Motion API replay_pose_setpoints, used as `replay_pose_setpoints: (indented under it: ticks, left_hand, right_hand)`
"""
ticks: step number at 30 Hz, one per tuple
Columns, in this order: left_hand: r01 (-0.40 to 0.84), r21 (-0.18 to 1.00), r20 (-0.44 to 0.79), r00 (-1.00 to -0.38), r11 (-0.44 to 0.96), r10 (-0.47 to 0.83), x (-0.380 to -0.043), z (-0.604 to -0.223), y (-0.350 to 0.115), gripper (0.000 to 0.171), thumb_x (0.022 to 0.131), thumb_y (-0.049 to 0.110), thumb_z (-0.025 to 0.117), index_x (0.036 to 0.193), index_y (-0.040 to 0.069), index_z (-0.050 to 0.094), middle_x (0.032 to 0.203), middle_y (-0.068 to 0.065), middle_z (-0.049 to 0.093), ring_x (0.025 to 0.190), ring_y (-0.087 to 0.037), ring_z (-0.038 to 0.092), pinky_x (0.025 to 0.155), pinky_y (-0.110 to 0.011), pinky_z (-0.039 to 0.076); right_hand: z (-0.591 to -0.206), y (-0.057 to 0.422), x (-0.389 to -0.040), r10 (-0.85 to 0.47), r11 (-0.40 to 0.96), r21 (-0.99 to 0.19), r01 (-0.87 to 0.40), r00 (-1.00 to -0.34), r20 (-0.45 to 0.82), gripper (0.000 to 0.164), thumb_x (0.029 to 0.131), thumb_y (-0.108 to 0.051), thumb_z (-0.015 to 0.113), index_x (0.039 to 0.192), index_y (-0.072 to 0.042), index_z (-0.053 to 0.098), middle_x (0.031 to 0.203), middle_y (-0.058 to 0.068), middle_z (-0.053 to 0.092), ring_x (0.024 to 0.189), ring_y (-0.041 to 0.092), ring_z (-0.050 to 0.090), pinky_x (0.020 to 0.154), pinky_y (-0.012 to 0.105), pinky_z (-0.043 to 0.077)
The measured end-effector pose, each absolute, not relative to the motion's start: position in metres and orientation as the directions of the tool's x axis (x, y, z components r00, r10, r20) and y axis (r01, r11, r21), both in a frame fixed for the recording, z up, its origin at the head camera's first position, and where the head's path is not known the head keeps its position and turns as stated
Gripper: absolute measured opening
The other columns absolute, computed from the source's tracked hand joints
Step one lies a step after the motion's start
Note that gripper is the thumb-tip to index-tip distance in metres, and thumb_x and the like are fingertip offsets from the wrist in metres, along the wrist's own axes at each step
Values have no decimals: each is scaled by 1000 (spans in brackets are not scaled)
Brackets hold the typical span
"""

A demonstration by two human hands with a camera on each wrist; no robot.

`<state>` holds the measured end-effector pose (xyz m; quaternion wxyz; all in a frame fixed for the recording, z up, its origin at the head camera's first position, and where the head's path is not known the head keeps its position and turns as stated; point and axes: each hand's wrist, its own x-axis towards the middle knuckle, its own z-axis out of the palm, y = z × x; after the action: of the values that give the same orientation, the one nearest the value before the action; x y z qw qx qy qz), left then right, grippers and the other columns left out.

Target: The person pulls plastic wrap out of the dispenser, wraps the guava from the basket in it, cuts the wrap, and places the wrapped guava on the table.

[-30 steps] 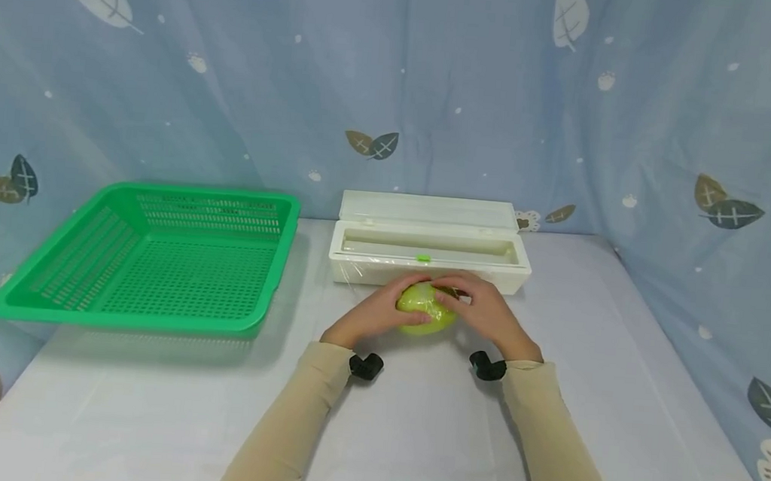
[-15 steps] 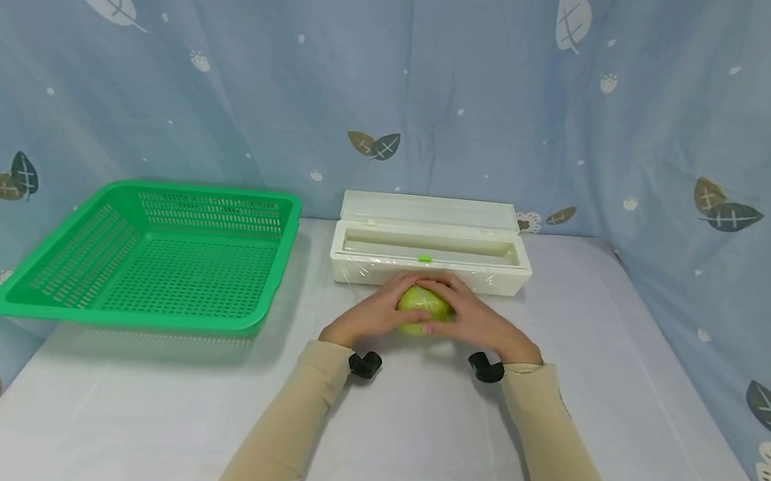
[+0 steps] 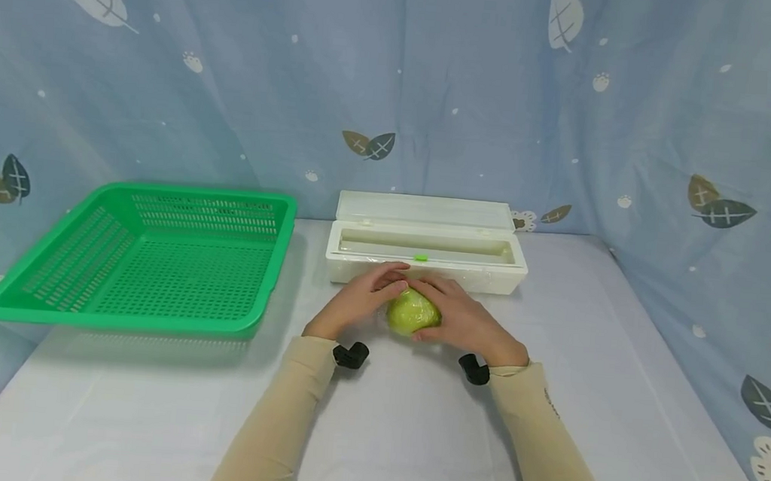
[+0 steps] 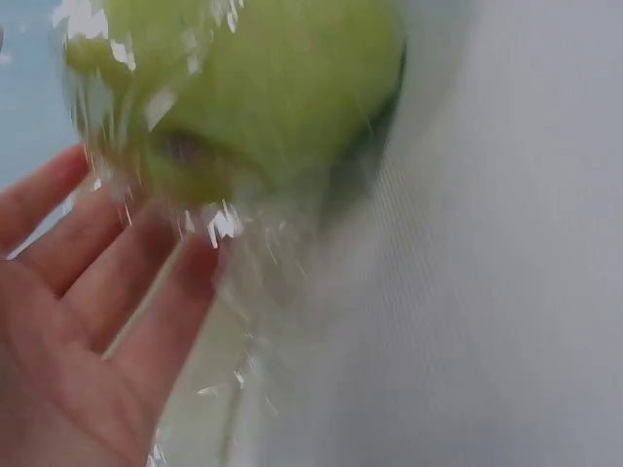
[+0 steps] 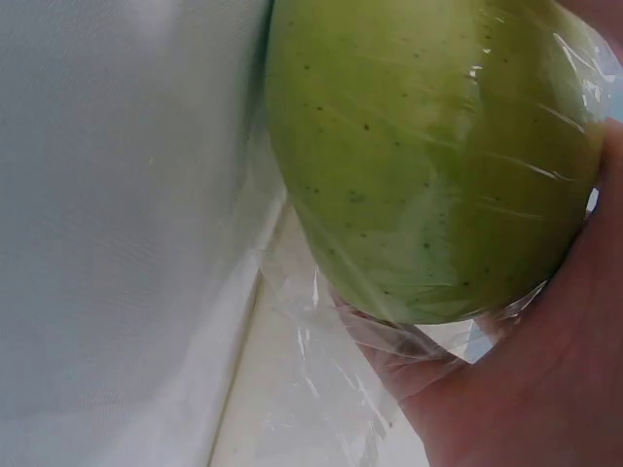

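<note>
A round green speckled fruit (image 3: 414, 312), covered in clear cling film (image 5: 311, 331), is in front of a white cling film dispenser (image 3: 427, 274). My right hand (image 3: 464, 318) grips the fruit from its right side, thumb near the front and fingers over the back. My left hand (image 3: 357, 299) is at the fruit's left, fingers extended and thumb near its top. In the left wrist view those fingers (image 4: 146, 292) lie against loose film beside the fruit's dimpled end. Film also trails below the fruit toward the dispenser in the right wrist view.
The dispenser's lid (image 3: 422, 210) stands raised at the back, and a small green slider (image 3: 421, 258) sits on its front edge. A green plastic basket (image 3: 130, 322) stands at the left on the white table (image 3: 411, 439). A blue leaf-patterned curtain (image 3: 236, 70) hangs behind.
The left hand has moved left and its fingers have straightened off the fruit. The right hand has kept hold of the fruit, which has shifted slightly left and turned.
</note>
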<state>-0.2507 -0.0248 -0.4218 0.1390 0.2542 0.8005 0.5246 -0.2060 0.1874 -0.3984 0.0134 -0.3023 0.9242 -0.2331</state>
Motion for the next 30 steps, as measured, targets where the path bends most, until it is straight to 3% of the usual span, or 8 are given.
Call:
replay_pose_setpoints:
  ticks: [4, 11, 16, 21, 27, 30]
  left_hand:
    - [253, 908, 68, -875, 333, 480, -254, -423, -33, 43, 84, 52, 50, 120, 29, 51, 108, 7, 57, 100, -9, 55, 84, -31, 44]
    - [263, 908, 137, -922, 327, 362, -256, -421, -38, 20, 90, 30, 52, 108, 23, 59, 90, 6, 64, 84, -12, 62, 74, -28, 48]
    - [318, 889, 227, -931, 330, 286, -256, -411, -42, 18, 90, 23, 53, 105, 17, 62, 83, 3, 64, 74, -16, 62, 66, -30, 50]
    - [403, 804, 318, -913, 438, 256, -255, -392, -53, 18, 91, 23, 52, 104, 15, 63, 82, 3, 65, 72, -17, 62, 59, -29, 47]
    - [414, 783, 343, -910, 464, 232, -257, -384, -46, 18, 92, 28, 51, 104, 20, 62, 84, 10, 64, 76, -4, 58, 69, -25, 47]
    - [420, 783, 318, -904, 458, 285, -256, -379, -35, 19, 91, 29, 50, 105, 21, 62, 89, 10, 63, 81, -5, 58, 74, -26, 46]
  right_hand:
    - [-398, 186, -206, -542, 728, -438, -528, -834, 104, 84, 65, -41, 77, 137, -28, 34, 137, -8, 31, 121, 15, 29, 90, 40, 37]
    - [-397, 188, -204, -552, 715, -445, -539, -826, 114, 86, 67, -43, 74, 139, -23, 31, 137, -4, 32, 120, 19, 30, 93, 39, 35]
    - [-398, 188, -203, -562, 695, -457, -554, -816, 135, 80, 67, -40, 76, 136, -24, 38, 133, -3, 35, 118, 21, 31, 92, 40, 35]
    - [-397, 186, -203, -547, 707, -462, -535, -828, 122, 79, 66, -39, 77, 134, -26, 39, 133, -3, 35, 117, 21, 31, 91, 41, 35]
    - [-397, 185, -203, -520, 727, -473, -497, -849, 94, 79, 65, -40, 77, 133, -27, 39, 133, -6, 34, 116, 18, 31, 90, 40, 35]
    - [-397, 186, -202, -511, 735, -473, -486, -855, 85, 79, 66, -41, 77, 134, -27, 38, 134, -6, 33, 117, 19, 30, 89, 40, 36]
